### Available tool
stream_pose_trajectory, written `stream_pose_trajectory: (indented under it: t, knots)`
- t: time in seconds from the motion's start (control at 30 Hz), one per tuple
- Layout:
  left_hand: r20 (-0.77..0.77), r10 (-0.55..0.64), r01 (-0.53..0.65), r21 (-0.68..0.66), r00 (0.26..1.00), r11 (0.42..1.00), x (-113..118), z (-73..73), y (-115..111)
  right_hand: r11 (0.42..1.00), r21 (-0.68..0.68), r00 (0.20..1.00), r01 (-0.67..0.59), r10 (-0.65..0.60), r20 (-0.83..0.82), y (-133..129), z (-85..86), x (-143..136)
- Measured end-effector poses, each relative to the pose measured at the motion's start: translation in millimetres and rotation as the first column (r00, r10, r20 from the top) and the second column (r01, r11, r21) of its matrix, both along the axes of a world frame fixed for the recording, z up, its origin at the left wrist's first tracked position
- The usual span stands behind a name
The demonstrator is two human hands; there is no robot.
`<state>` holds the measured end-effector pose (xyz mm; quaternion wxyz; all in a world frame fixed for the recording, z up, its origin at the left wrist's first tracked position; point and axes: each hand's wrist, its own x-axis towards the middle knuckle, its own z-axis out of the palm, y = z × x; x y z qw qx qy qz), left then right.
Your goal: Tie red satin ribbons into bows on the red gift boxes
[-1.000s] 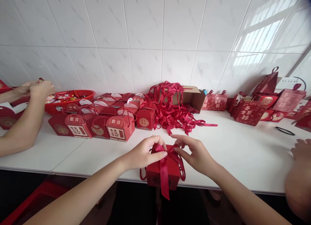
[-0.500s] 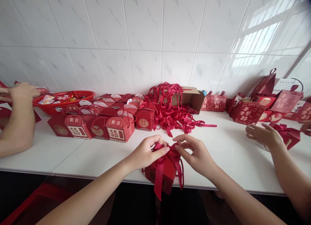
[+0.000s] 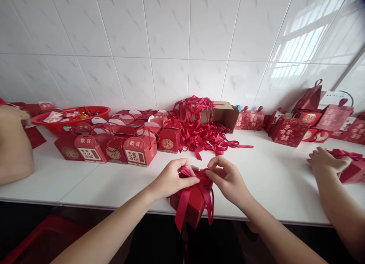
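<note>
At the table's front edge sits a red box (image 3: 196,209), with a red ribbon (image 3: 182,207) on its top and two tails hanging over its face. A twisted red cord hangs at its right side. My left hand (image 3: 173,179) is closed on the ribbon at the left of the box top, thumb pressed over it. My right hand (image 3: 226,179) pinches the ribbon at the right of the top between thumb and forefinger. The fingers partly hide the bow.
Behind lies a heap of red ribbons (image 3: 199,127) by a cardboard box (image 3: 230,116). Red gift boxes (image 3: 139,152) and a red basin (image 3: 57,128) stand left; more boxes (image 3: 289,131) stand right. A person's hand (image 3: 327,160) holds a box at right; another person's arm (image 3: 14,146) is left.
The ribbon tail under my left hand has swung slightly left; both my hands keep their grip. The person's hand at right and the box there have moved right. The left person's arm has shifted left.
</note>
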<state>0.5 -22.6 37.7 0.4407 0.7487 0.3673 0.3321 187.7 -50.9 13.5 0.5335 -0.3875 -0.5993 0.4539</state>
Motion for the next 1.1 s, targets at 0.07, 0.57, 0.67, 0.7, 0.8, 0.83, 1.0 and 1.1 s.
stream_pose_trajectory:
  t: [0.07, 0.57, 0.67, 0.7, 0.8, 0.83, 1.0, 1.1]
  knots:
    - [-0.021, 0.004, -0.003, 0.004, 1.000, 1.000, -1.2, 0.4, -0.5, 1.000, 0.011, 1.000, 0.011, -0.010, -0.027, 0.0, -1.9, -0.4]
    - [0.040, 0.030, -0.030, -0.002, 0.999, 1.000, 1.6, -5.9, -2.3, 0.998, -0.003, 0.998, 0.057, -0.057, -0.011, -5.5, -0.1, 0.2]
    - [0.076, 0.009, -0.007, -0.037, 0.997, 0.999, 0.3, -7.6, -2.2, 0.998, 0.002, 0.997, 0.069, -0.069, -0.023, -5.8, -2.5, 0.4]
    - [0.083, 0.004, -0.001, -0.046, 0.997, 0.999, -0.2, -8.0, -2.3, 0.997, 0.001, 0.997, 0.077, -0.077, -0.029, -5.9, -2.9, 0.4]
    - [0.081, 0.000, 0.005, -0.054, 0.997, 0.999, -1.3, -8.7, -2.8, 0.994, -0.004, 0.993, 0.106, -0.106, -0.054, -6.1, -3.2, 0.2]
    - [0.076, -0.002, 0.006, -0.052, 0.997, 0.999, -1.4, -8.8, -2.9, 0.993, -0.001, 0.991, 0.115, -0.115, -0.062, -6.2, -3.2, 0.0]
    - [0.073, -0.029, 0.031, -0.033, 0.997, 0.999, -0.5, -9.2, -2.8, 0.988, 0.022, 0.984, 0.153, -0.150, -0.093, -8.8, -5.3, -1.8]
    - [0.078, -0.024, 0.026, -0.026, 0.997, 0.999, -0.3, -9.5, -2.8, 0.982, 0.050, 0.979, 0.183, -0.177, -0.099, -10.0, -8.5, -2.5]
